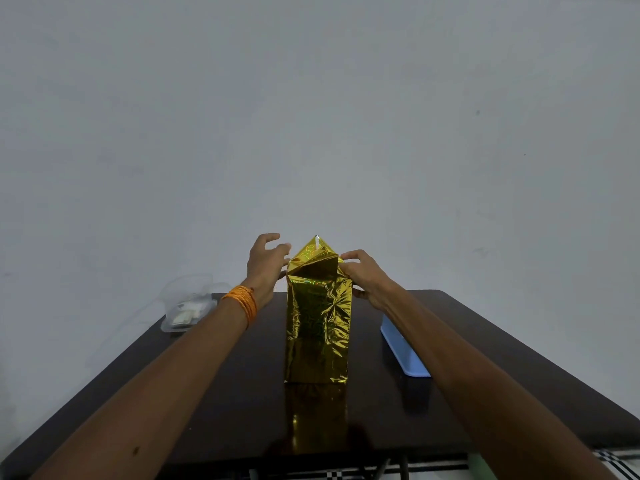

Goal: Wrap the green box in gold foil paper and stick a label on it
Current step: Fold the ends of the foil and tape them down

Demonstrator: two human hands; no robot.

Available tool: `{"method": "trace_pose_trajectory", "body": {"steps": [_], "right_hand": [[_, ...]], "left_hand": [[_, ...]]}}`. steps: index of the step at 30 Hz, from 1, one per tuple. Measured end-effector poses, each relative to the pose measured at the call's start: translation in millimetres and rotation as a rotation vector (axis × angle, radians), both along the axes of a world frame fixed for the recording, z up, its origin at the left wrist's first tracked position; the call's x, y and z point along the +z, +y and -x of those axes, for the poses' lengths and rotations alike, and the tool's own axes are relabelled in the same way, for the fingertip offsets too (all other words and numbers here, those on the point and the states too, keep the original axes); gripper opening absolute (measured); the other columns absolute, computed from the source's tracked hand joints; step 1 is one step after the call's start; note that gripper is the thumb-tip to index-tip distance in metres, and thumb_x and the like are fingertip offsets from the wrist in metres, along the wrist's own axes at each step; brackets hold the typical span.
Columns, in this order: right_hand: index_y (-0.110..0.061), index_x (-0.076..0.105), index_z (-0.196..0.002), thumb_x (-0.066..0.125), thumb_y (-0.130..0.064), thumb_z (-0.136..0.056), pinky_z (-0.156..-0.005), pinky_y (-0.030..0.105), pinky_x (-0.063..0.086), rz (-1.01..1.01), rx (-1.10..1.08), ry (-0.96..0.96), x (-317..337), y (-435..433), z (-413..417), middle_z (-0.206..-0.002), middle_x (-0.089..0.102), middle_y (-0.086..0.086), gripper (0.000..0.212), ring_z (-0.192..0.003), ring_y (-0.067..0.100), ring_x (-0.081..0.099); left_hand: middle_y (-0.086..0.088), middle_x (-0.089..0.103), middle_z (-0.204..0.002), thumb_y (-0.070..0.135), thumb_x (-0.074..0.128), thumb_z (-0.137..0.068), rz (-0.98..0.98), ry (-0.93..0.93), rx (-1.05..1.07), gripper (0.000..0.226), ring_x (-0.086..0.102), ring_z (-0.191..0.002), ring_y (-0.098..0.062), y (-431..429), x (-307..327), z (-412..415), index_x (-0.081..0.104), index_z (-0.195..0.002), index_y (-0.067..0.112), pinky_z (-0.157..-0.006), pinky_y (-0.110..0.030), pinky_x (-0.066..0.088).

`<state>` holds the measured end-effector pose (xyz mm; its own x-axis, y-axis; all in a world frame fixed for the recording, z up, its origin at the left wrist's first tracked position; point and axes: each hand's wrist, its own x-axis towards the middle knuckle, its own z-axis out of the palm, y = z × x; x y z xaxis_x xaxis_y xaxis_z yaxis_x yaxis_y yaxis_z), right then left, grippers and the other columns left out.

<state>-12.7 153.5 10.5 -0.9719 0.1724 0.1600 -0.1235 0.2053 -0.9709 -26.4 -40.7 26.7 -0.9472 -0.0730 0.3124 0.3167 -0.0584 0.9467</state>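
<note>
The box (317,327) stands upright in the middle of the dark table, covered all over in crinkled gold foil paper; no green shows. At its top the foil is folded into a pointed flap (317,252). My left hand (265,268) is beside the top left corner, its fingers spread and loosely curved, the thumb side touching the foil edge. My right hand (363,275) holds the top right corner, with its fingers pinching the folded foil there. No label is visible on the box.
A clear plastic container (188,306) with small items inside sits at the table's far left. A light blue tray (403,351) lies to the right of the box, partly under my right forearm. The dark table (242,393) ends near a plain wall.
</note>
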Motion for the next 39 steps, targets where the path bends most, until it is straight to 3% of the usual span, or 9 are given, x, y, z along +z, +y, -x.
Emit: {"method": "trace_pose_trajectory", "body": {"steps": [3, 7, 10, 14, 17, 21, 25, 30, 39], "right_hand": [[-0.018, 0.049, -0.128, 0.065, -0.03, -0.093, -0.068, 0.03, 0.041, 0.006, 0.017, 0.009, 1, 1, -3, -0.112, 0.06, 0.009, 0.04, -0.093, 0.017, 0.054], [-0.014, 0.047, -0.127, 0.061, -0.046, -0.096, -0.073, 0.031, 0.049, 0.049, 0.016, 0.037, 3, 9, -11, -0.119, 0.059, 0.012, 0.047, -0.098, 0.02, 0.059], [-0.012, 0.047, -0.129, 0.059, -0.043, -0.098, -0.075, 0.029, 0.052, 0.021, -0.035, 0.076, 6, 23, -20, -0.117, 0.059, 0.012, 0.046, -0.096, 0.018, 0.059], [-0.012, 0.051, -0.125, 0.061, -0.039, -0.098, -0.072, 0.028, 0.052, 0.013, -0.07, 0.072, 5, 42, -32, -0.109, 0.063, 0.01, 0.04, -0.089, 0.017, 0.061], [-0.013, 0.053, -0.12, 0.062, -0.036, -0.097, -0.079, 0.031, 0.053, -0.017, -0.094, 0.058, 0, 59, -42, -0.107, 0.065, 0.009, 0.034, -0.09, 0.017, 0.063], [-0.013, 0.055, -0.117, 0.064, -0.034, -0.096, -0.074, 0.029, 0.053, -0.025, -0.143, 0.042, -9, 82, -55, -0.105, 0.068, 0.009, 0.031, -0.089, 0.018, 0.065], [-0.011, 0.06, -0.112, 0.064, -0.031, -0.095, -0.067, 0.025, 0.049, -0.054, -0.203, 0.036, -16, 103, -66, -0.102, 0.069, 0.009, 0.026, -0.085, 0.016, 0.064], [-0.009, 0.065, -0.105, 0.065, -0.031, -0.093, -0.068, 0.027, 0.048, -0.129, -0.253, 0.027, -29, 129, -78, -0.093, 0.07, 0.007, 0.025, -0.078, 0.014, 0.06], [-0.011, 0.06, -0.077, 0.063, -0.024, -0.095, -0.055, 0.023, 0.04, -0.202, -0.28, -0.01, -62, 165, -89, -0.075, 0.061, 0.003, 0.022, -0.063, 0.012, 0.049]], "left_hand": [[-0.01, 0.063, -0.123, 0.02, 0.058, -0.095, 0.014, 0.046, 0.032, 0.033, 0.065, -0.102, -0.022, 7, 12, -8, 0.053, -0.127, 0.021, -0.086, -0.039, 0.055], [-0.006, 0.064, -0.114, 0.019, 0.059, -0.093, 0.14, 0.177, 0.11, 0.03, 0.063, -0.102, -0.02, 20, 29, -21, 0.057, -0.123, 0.021, -0.074, -0.025, 0.045], [-0.001, 0.064, -0.103, 0.016, 0.057, -0.095, 0.237, 0.291, 0.119, 0.028, 0.062, -0.095, -0.017, 31, 39, -33, 0.058, -0.123, 0.018, -0.066, -0.017, 0.042], [0.007, 0.061, -0.089, 0.013, 0.056, -0.095, 0.313, 0.385, 0.135, 0.025, 0.059, -0.082, -0.005, 48, 47, -43, 0.061, -0.119, 0.017, -0.07, -0.018, 0.048], [0.001, 0.067, -0.09, 0.011, 0.056, -0.094, 0.376, 0.46, 0.145, 0.024, 0.059, -0.078, -0.004, 64, 51, -52, 0.064, -0.116, 0.017, -0.064, -0.014, 0.044], [0.0, 0.069, -0.086, 0.01, 0.057, -0.091, 0.446, 0.585, 0.145, 0.02, 0.066, -0.081, -0.016, 89, 57, -63, 0.068, -0.107, 0.018, -0.074, -0.031, 0.055], [0.001, 0.07, -0.087, 0.011, 0.058, -0.09, 0.528, 0.663, 0.099, 0.018, 0.065, -0.082, -0.014, 120, 53, -67, 0.07, -0.102, 0.018, -0.078, -0.036, 0.057], [0.0, 0.071, -0.086, 0.011, 0.058, -0.089, 0.617, 0.604, -0.012, 0.019, 0.066, -0.08, -0.015, 155, 29, -65, 0.069, -0.101, 0.02, -0.079, -0.038, 0.057], [-0.005, 0.068, -0.097, 0.008, 0.058, -0.082, 0.759, 0.276, -0.216, 0.029, 0.064, -0.091, -0.025, 183, -38, -45, 0.067, -0.107, 0.019, -0.08, -0.039, 0.055]]}}
